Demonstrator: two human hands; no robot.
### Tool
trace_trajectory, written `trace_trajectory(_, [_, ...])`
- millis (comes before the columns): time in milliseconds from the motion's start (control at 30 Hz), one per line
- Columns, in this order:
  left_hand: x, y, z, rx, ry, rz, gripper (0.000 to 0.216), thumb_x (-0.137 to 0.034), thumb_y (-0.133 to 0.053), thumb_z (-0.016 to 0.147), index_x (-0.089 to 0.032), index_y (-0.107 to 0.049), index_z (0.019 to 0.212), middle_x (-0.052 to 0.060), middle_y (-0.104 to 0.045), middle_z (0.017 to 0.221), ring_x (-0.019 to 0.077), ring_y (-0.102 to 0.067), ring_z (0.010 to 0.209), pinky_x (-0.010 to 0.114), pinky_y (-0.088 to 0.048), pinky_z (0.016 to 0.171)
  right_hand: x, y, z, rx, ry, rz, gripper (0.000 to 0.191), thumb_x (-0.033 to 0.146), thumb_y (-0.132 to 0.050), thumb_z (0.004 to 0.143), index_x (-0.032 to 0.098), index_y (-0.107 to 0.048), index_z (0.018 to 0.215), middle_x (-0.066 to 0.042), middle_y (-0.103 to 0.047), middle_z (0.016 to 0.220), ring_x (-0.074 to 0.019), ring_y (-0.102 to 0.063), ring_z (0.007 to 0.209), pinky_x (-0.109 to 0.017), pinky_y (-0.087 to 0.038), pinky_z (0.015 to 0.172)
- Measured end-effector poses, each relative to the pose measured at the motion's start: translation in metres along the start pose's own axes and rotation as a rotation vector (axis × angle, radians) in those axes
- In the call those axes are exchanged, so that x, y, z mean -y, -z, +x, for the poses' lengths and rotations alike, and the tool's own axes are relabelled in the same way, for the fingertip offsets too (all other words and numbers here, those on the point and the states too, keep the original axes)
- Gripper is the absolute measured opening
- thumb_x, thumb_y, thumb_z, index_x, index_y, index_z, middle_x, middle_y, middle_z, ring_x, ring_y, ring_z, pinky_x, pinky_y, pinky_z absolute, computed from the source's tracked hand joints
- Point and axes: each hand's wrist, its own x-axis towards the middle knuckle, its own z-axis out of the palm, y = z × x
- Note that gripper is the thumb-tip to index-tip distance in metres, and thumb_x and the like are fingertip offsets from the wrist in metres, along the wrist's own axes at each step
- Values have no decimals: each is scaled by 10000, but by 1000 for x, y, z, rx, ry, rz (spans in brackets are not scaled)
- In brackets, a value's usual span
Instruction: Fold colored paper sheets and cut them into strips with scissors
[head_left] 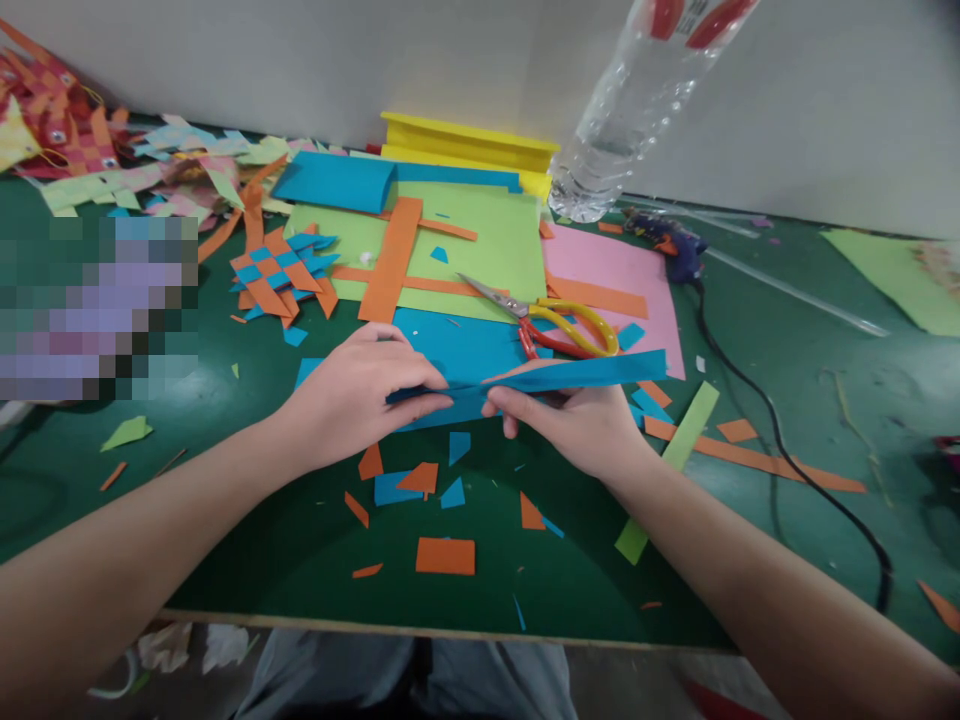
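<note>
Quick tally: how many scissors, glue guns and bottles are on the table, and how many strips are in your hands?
Scissors: 1
Glue gun: 1
Plastic bottle: 1
Blue paper strip, pinched by left hand and right hand: 1
Total: 4

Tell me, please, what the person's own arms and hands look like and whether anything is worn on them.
The left hand and right hand are bare: no gloves, rings or watch show. The left forearm and right forearm are bare too, with no sleeve, bracelet or marking in view up to the picture's edges.
</note>
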Motion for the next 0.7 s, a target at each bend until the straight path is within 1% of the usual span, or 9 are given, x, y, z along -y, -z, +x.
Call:
trace_trajectory(133, [0, 1, 0, -9, 17, 11, 256, -366, -532, 982, -208, -664, 830, -36, -698, 731, 120, -587, 650, 326, -412, 919, 1, 1, 3, -43, 0, 96, 173, 302, -723, 804, 207, -681, 666, -13, -685, 626, -124, -595, 470, -314, -553, 511])
trace_trajectory(233, [-1, 1, 1, -21, 23, 11, 286, -396, -527, 981, -210, -663, 812, -36, -686, 703, 121, -573, 630, 320, -426, 902, 1, 2, 4, -42, -8, 136, 184, 284, -726, 803, 211, -668, 644, -13, -680, 631, -118, -584, 460, -309, -546, 502])
trace_trajectory(333, [-2, 1, 1, -30, 29, -4, 307, -415, -530, 977, -209, -661, 790, -42, -666, 665, 117, -549, 597, 323, -430, 899, 1, 1, 3, -34, -10, 154, 184, 281, -731, 799, 204, -671, 643, -13, -678, 626, -113, -579, 460, -300, -543, 499])
trace_trajectory(433, [-2, 1, 1, -41, 31, -23, 333, -434, -537, 971, -203, -657, 763, -40, -655, 651, 119, -557, 608, 322, -432, 888, 0, 1, 3, -47, -19, 161, 189, 308, -755, 777, 193, -674, 650, -17, -689, 628, -109, -576, 463, -292, -544, 499])
trace_trajectory(567, [-1, 3, 0, -18, 47, -30, 373, -470, -519, 972, -215, -654, 736, -41, -648, 636, 130, -583, 645, 319, -430, 876, 0, -1, 3, -51, -34, 162, 218, 355, -763, 766, 193, -670, 652, -14, -693, 623, -108, -569, 452, -288, -547, 488])
trace_trajectory(700, [-1, 5, 0, -2, 48, -18, 360, -459, -528, 970, -219, -657, 735, -38, -653, 642, 134, -591, 655, 327, -415, 890, 0, -1, 3, -41, -19, 161, 228, 348, -754, 780, 200, -663, 632, -10, -685, 610, -111, -578, 456, -282, -545, 481])
